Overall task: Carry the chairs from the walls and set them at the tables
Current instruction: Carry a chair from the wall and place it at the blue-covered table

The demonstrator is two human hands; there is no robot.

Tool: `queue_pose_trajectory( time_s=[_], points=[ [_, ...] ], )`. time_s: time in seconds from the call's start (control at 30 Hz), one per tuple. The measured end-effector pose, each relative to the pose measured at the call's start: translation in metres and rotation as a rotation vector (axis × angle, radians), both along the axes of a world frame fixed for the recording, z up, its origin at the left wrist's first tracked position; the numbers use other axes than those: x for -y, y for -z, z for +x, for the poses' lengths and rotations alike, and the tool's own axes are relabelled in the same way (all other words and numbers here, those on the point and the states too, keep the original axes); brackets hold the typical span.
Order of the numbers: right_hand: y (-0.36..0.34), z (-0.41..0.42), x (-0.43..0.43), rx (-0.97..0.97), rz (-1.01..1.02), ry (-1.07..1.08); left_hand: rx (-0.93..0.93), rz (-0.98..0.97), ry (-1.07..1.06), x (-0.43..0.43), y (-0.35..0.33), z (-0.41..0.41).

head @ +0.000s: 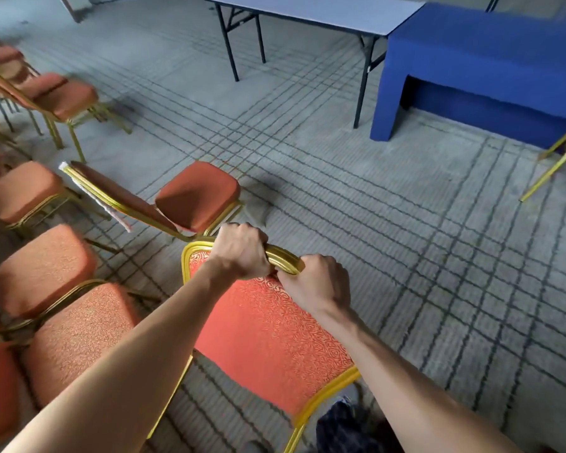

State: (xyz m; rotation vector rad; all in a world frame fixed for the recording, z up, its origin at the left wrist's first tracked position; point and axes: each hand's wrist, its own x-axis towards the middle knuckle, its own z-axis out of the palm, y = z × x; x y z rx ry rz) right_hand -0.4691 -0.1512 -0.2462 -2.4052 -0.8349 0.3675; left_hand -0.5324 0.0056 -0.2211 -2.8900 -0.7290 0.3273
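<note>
Head view: the left hand [241, 251] and right hand [317, 282], close together, both curl tightly round the top rail of an orange patterned-fabric chair with gold metal frame [268, 328]. This chair is over grey carpet with dark grid lines [406, 223], beside a row of orange chairs [46, 266], well apart from a grey folding table [324, 11] and a blue-draped table [487, 60].

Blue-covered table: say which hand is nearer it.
Right. The right hand grips the chair at the corner toward the blue-covered table; the left hand grips it farther away.
</note>
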Motion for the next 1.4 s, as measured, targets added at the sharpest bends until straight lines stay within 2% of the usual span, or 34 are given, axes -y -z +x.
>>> queue_pose_trajectory(
  time_s=[0.17, 0.4, 0.63, 0.8, 0.97, 1.13, 1.4],
  points=[
    [-0.007, 0.075, 0.007, 0.081, 0.040, 0.005, 0.030, 0.084, 0.056, 0.008, -0.015, 0.073],
    [-0.011, 0.165, 0.017, 0.203, 0.042, 0.045, 0.097, 0.106, 0.085, 0.023, -0.018, 0.159],
    [0.001, 0.245, 0.020, 0.259, 0.014, 0.218, 0.134, 0.005, 0.184, 0.024, 0.001, 0.251],
    [0.017, 0.293, 0.011, 0.261, -0.090, 0.260, 0.111, -0.084, 0.282, 0.012, 0.024, 0.311],
    [0.035, 0.341, 0.023, 0.282, -0.188, 0.397, 0.093, -0.125, 0.483, 0.017, 0.036, 0.379],
    [0.029, 0.394, 0.002, 0.363, -0.139, 0.451, 0.116, -0.112, 0.439, 0.000, 0.031, 0.439],
    [0.037, 0.492, 0.009, 0.365, -0.062, 0.435, 0.136, -0.184, 0.409, -0.002, 0.032, 0.536]
  ],
)
